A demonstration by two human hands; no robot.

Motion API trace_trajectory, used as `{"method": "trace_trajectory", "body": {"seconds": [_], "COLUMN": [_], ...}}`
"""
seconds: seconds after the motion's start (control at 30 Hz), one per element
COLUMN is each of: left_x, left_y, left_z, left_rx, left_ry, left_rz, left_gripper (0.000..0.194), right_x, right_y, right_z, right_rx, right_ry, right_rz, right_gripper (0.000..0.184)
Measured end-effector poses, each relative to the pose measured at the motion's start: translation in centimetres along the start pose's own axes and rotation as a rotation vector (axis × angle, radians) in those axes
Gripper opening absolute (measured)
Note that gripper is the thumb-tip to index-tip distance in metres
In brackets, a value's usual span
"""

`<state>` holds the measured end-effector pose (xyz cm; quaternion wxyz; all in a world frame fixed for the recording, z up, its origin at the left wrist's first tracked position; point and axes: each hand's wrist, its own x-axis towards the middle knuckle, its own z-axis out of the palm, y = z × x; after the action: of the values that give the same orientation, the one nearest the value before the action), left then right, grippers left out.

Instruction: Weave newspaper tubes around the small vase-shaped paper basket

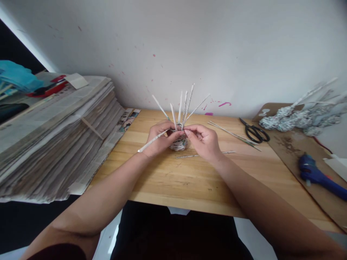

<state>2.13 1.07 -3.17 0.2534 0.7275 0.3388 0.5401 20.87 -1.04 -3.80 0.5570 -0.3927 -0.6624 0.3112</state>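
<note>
Between my hands a small woven newspaper basket point(179, 144) sits on the wooden table, with several rolled paper sticks point(185, 104) fanning up from its rim. My left hand point(162, 139) curls around the basket's left side, thumb pressed on the rim. One paper stick point(153, 141) sticks out across the back of this hand toward the lower left. On the right, my right hand point(204, 140) pinches at the rim with thumb and index finger, close to the left thumb. Fingers hide part of the weave, and what exactly lies in the right pinch is hard to see.
A tall stack of newspapers point(65, 144) fills the left side. Loose paper sticks point(233, 134) and black scissors point(255, 131) lie to the right. Beyond them are woven paper pieces point(290, 117) and a blue glue gun point(320, 175) on cardboard point(282, 148). A wall point(189, 54) stands behind.
</note>
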Motion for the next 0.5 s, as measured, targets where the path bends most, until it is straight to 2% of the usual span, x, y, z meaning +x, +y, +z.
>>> {"method": "trace_trajectory", "body": {"seconds": [0.17,0.3,0.4,0.5], "left_x": [0.0,0.0,-0.1,-0.1], "left_y": [0.2,0.6,0.6,0.4], "left_z": [-0.2,-0.2,0.0,0.1], "left_rx": [-0.030,0.009,0.014,0.000], "left_ry": [-0.031,-0.014,-0.025,-0.057], "left_rz": [-0.015,-0.031,0.002,0.054], "left_gripper": [0.013,0.014,0.011,0.009], "right_x": [0.3,1.1,1.5,1.6], "right_y": [-0.2,-0.8,-1.3,-1.6], "right_z": [-0.5,-1.4,-1.7,-1.5], "right_rx": [-0.012,0.043,0.020,0.021], "right_ry": [-0.020,0.045,0.086,0.026], "right_rz": [-0.008,0.052,-0.014,-0.031], "right_gripper": [0.015,0.022,0.020,0.018]}}
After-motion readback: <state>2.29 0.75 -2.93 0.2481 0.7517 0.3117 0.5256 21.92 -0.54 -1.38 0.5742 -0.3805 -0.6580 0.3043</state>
